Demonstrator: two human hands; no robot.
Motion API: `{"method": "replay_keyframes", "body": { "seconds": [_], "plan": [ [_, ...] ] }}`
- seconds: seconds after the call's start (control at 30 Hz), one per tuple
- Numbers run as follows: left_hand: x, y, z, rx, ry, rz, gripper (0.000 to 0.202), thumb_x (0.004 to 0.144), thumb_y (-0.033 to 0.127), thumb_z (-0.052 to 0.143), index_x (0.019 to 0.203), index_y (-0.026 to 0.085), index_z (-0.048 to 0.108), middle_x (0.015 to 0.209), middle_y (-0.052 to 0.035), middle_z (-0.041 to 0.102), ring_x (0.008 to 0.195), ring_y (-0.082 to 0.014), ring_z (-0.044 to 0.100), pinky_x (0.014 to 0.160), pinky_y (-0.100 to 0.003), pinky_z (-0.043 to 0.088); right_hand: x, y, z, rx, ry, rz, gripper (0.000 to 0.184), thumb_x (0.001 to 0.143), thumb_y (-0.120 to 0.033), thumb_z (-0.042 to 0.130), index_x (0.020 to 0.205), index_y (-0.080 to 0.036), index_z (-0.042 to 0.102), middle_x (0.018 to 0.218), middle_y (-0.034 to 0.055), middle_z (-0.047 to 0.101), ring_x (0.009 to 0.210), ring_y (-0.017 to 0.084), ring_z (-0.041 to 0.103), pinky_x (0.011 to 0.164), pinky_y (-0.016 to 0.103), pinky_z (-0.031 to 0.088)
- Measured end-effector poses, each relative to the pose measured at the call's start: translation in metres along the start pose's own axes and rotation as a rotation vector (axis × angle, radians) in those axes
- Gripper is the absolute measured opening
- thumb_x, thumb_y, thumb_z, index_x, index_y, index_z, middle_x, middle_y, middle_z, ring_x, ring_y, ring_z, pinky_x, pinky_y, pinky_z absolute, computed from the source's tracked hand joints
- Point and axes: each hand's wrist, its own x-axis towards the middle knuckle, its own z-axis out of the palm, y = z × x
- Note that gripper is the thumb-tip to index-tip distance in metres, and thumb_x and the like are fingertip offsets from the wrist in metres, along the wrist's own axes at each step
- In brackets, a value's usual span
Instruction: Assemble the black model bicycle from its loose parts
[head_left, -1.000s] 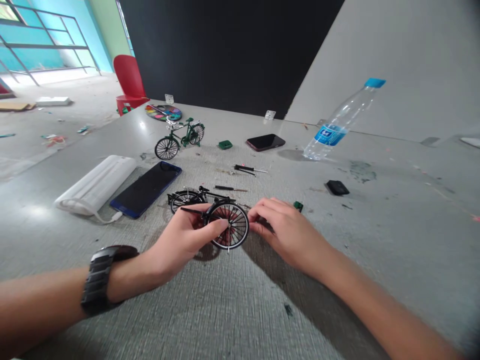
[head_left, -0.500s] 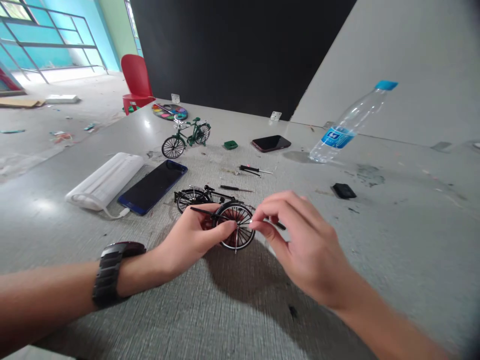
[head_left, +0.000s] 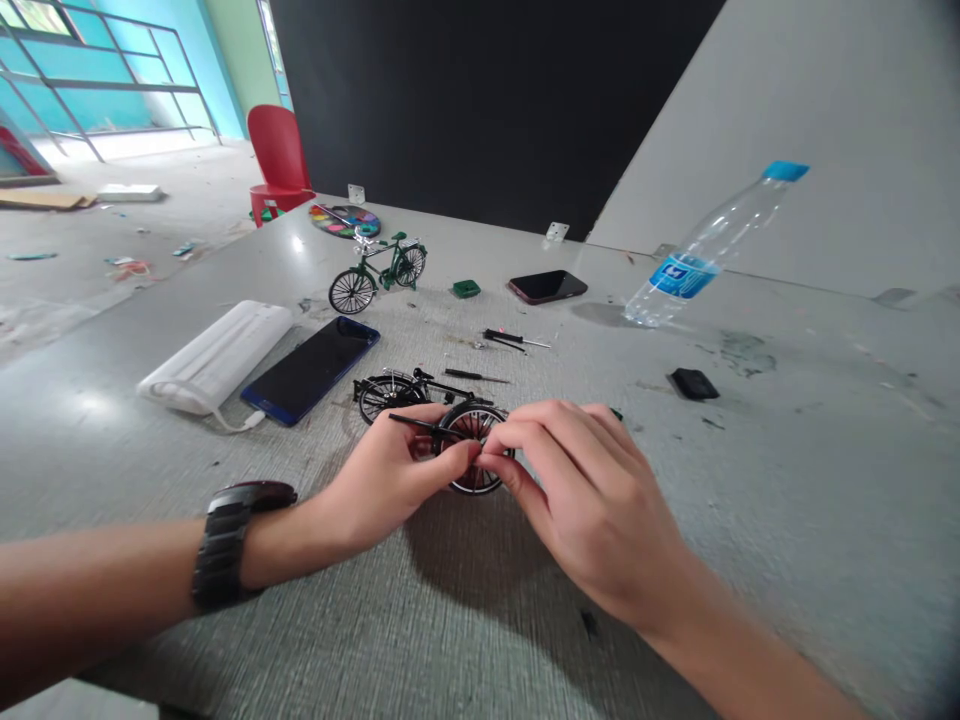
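My left hand (head_left: 401, 455) is closed on a small spoked bicycle wheel (head_left: 471, 480) with a black fender and fork, its thumb lying near the hub. My right hand (head_left: 581, 485) pinches at that hub from the right; whatever is between the fingertips is too small and covered to name. A bit of green (head_left: 616, 413) shows behind the right knuckles. Just beyond my left hand lies the rest of a black model bicycle (head_left: 390, 393) on its side. Behind it are a small dark screwdriver (head_left: 476, 376) and another screwdriver (head_left: 504, 337) with a thin black piece.
A green model bicycle (head_left: 379, 272) stands farther back, near a paint palette (head_left: 346, 220). At left lie a white power bank (head_left: 217, 355) and a blue phone (head_left: 311, 370) joined by cable. Another phone (head_left: 547, 287), a tilted bottle (head_left: 686, 270) and a black block (head_left: 692, 383) are rightward.
My right hand has moved left, bringing its pinched fingertips from beside the wheel onto the hub. A small pale piece seen at those fingertips before is now hidden. My left hand keeps its hold.
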Motion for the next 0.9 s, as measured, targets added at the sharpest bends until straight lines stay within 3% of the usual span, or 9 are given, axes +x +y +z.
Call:
{"method": "replay_keyframes", "body": {
  "seconds": [0.33, 0.77, 0.9],
  "plan": [
    [-0.0061, 0.0007, 0.0054, 0.007, -0.025, 0.103, 0.018, 0.095, 0.027, 0.059, 0.098, 0.014, 0.072, 0.099, -0.0068, 0.075, 0.093, -0.0190, 0.066, 0.087, -0.030, 0.053, -0.0011, -0.0008, -0.0033, -0.016, 0.026, 0.042, 0.007, 0.100, -0.017, 0.061, 0.094, -0.018, 0.064, 0.090, 0.0056, 0.072, 0.082, 0.020, 0.066, 0.078, 0.036, 0.045],
    [-0.0073, -0.0017, 0.0035, 0.079, -0.059, 0.113, 0.017, 0.097, 0.027, 0.055, 0.093, 0.015, 0.065, 0.096, -0.0059, 0.066, 0.094, -0.0196, 0.061, 0.085, -0.031, 0.049, -0.0012, -0.0007, -0.0053, 0.019, 0.024, -0.011, 0.007, 0.098, -0.010, 0.062, 0.098, -0.015, 0.068, 0.093, 0.0067, 0.074, 0.081, 0.019, 0.065, 0.078, 0.037, 0.046],
    [-0.0101, 0.0011, 0.0035, 0.030, -0.088, 0.113, 0.017, 0.097, 0.026, 0.055, 0.100, 0.014, 0.068, 0.100, -0.0065, 0.067, 0.097, -0.0195, 0.059, 0.083, -0.029, 0.050, -0.0010, 0.0001, -0.0067, 0.036, 0.017, 0.018, 0.005, 0.098, -0.014, 0.063, 0.097, -0.017, 0.067, 0.093, 0.0054, 0.075, 0.083, 0.019, 0.067, 0.080, 0.037, 0.046]
  ]
}}
